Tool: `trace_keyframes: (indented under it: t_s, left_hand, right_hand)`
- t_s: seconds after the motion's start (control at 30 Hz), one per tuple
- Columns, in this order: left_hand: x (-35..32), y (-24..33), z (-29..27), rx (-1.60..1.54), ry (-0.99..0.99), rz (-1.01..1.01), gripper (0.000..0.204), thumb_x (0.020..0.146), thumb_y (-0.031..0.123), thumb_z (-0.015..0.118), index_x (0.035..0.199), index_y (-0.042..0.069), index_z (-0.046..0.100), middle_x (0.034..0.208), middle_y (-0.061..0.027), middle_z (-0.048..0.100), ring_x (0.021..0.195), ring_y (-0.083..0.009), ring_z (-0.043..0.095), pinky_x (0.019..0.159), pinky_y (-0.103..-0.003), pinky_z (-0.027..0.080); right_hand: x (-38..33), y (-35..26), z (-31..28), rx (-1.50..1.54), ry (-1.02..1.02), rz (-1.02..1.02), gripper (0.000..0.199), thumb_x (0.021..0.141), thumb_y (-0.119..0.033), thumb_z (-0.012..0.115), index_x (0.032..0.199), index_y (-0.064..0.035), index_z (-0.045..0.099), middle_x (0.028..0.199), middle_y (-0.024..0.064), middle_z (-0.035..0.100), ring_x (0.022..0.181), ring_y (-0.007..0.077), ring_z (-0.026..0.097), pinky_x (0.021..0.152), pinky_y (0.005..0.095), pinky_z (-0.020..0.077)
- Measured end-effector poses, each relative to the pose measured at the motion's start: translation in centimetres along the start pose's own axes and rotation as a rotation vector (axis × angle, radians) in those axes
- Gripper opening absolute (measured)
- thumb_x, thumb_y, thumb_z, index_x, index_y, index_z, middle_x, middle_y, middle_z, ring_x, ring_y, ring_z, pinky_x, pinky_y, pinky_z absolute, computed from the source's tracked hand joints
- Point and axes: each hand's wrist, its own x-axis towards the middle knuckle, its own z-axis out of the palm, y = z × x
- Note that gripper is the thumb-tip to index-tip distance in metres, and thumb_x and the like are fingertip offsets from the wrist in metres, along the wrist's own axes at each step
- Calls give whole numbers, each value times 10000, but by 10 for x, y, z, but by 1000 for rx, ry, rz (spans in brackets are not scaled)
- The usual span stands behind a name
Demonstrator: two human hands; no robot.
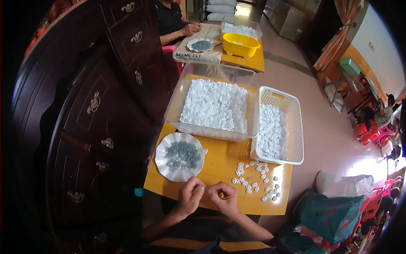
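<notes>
Close together at the near edge of the yellow table (220,152), my left hand (191,195) and my right hand (224,197) are both closed in a fingertip pinch. Whatever lies between the fingertips is too small to make out. Just beyond my left hand stands a white plate with a wavy rim (160,163), holding a heap of small grey pieces (182,155). To the right of my right hand, small white oval pieces with holes (243,180) are scattered on the tabletop, some with grey in them (275,194). One white piece (205,151) lies beside the plate.
Behind the plate is a clear plastic bin (203,130) full of white pieces, with a white slotted basket (296,127) of them at its right. Dark drawers (93,101) flank the left. Another person (169,21) sits at a far table with a yellow tub (241,48).
</notes>
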Motion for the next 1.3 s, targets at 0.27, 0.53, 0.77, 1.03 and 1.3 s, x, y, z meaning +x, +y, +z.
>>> trace_keyframes:
  t_s: [0.27, 0.53, 0.77, 1.03, 1.3]
  left_hand:
    - [31, 3, -44, 484, 134, 277, 119, 994, 80, 548, 899, 17, 584, 719, -109, 608, 593, -223, 606, 573, -344, 469]
    - [38, -3, -68, 915, 207, 279, 33, 913, 36, 635, 934, 20, 615, 840, -172, 676, 763, -385, 671, 654, -428, 525]
    - [36, 0, -54, 842, 196, 257, 118, 888, 62, 697, 997, 62, 652, 860, -124, 679, 746, -337, 684, 625, -420, 529]
    - [8, 16, 4, 383, -267, 284, 284, 819, -46, 759, 1089, 19, 698, 897, -111, 702, 760, -242, 713, 643, -325, 562]
    - [12, 4, 20, 346, -238, 364, 192, 820, -101, 745, 987, -16, 706, 861, -111, 711, 768, -207, 698, 676, -291, 542]
  right_hand:
    - [-7, 6, -4, 292, 6, 148, 26, 986, -56, 609, 970, -36, 606, 858, 32, 639, 772, 83, 578, 724, 238, 475]
    - [-11, -2, -17, 148, 72, 170, 155, 1041, -141, 474, 917, -56, 510, 788, 74, 592, 707, 131, 541, 693, 273, 460]
    - [-17, 2, -20, 112, 63, 171, 191, 1053, -143, 472, 896, -48, 525, 785, 62, 597, 683, 122, 540, 669, 267, 463]
    - [-22, 3, -17, 124, 38, 274, 188, 1076, -174, 535, 963, -35, 588, 814, 8, 608, 725, 62, 568, 664, 217, 477]
    - [-25, -5, -31, 300, -34, 273, 195, 1066, -192, 563, 959, -34, 603, 800, -26, 583, 727, 48, 541, 643, 223, 445]
